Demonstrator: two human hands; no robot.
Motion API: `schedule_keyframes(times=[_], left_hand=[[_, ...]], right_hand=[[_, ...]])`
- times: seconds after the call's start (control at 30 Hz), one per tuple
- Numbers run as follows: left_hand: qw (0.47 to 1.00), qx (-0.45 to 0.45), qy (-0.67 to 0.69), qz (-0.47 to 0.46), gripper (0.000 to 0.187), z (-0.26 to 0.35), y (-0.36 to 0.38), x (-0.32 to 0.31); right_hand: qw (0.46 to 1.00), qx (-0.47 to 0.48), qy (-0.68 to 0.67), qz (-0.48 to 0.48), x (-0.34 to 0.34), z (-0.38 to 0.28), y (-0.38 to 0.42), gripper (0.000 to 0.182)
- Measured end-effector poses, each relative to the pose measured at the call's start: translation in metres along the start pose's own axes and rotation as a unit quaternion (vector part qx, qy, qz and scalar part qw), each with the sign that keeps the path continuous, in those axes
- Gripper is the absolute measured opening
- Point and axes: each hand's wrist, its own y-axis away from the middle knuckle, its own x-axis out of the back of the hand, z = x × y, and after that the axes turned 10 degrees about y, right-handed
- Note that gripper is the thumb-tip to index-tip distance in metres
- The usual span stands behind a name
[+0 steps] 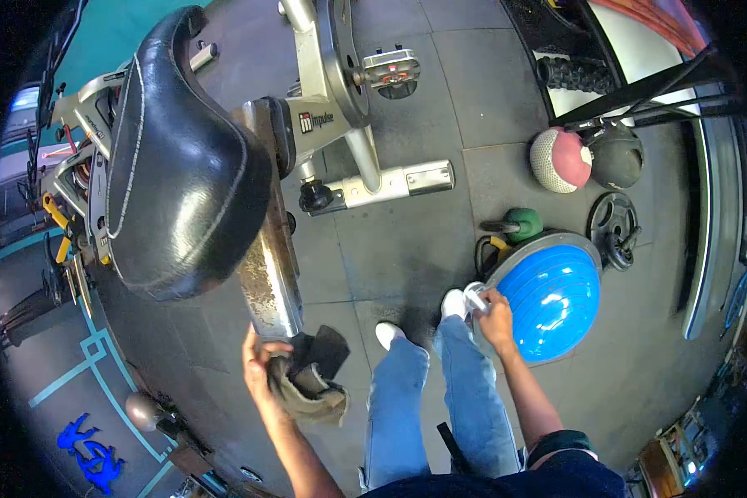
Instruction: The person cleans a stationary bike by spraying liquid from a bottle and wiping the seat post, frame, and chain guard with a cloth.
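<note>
A grey-brown cloth [314, 386] hangs from my left hand [261, 369], which is closed on it. That hand is at the lower end of the exercise bike's metal seat bar [270, 286], where rusty or worn patches show. Above the bar is the black bike seat [187, 166] with pale stitching. My right hand [496, 319] is closed around a small clear and whitish object [476, 297], whose kind I cannot make out. It is over the left edge of a blue half-ball balance trainer [556, 299].
The bike's frame [315, 124] and silver foot bar [390, 187] stand ahead. A green kettlebell [523, 224], a black weight plate [614, 228], a pink-and-white ball [560, 159] and a black ball [617, 156] lie at right. More bikes [75, 183] line the left.
</note>
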Motion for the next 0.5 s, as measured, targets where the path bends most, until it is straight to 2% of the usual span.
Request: schedule_keyframes(times=[0.1,0.17,0.2,0.27,0.33,0.4,0.47,0.5], left_hand=[[0.999,-0.014,-0.001,-0.042,0.096,0.051,-0.007,-0.036],[0.992,-0.047,-0.1,-0.061,0.099,0.064,-0.013,-0.048],[0.996,-0.049,-0.074,-0.032,0.095,0.059,-0.013,-0.052],[0.992,-0.029,-0.12,-0.022,0.082,0.067,-0.017,-0.065],[0.987,0.01,-0.162,0.018,0.054,0.08,-0.018,-0.077],[0.974,0.142,-0.17,0.047,0.058,0.087,-0.015,-0.074],[0.972,0.095,-0.203,0.067,0.05,0.09,-0.015,-0.077],[0.964,0.116,-0.225,0.079,0.048,0.086,-0.01,-0.071]], right_hand=[[1.0,-0.004,0.024,0.009,0.031,0.009,-0.01,0.029],[0.999,-0.017,0.048,0.009,0.047,0.014,-0.018,0.034],[0.998,-0.018,0.051,0.007,0.054,0.012,-0.022,0.034],[0.997,-0.01,0.069,0.031,0.07,0.003,-0.033,0.034],[0.997,-0.012,0.07,0.028,0.081,-0.01,-0.048,0.035],[0.997,-0.003,0.067,0.03,0.09,-0.024,-0.063,0.035],[0.998,-0.003,0.046,0.045,0.099,-0.044,-0.083,0.033],[0.998,-0.004,0.026,0.05,0.101,-0.054,-0.089,0.031]])
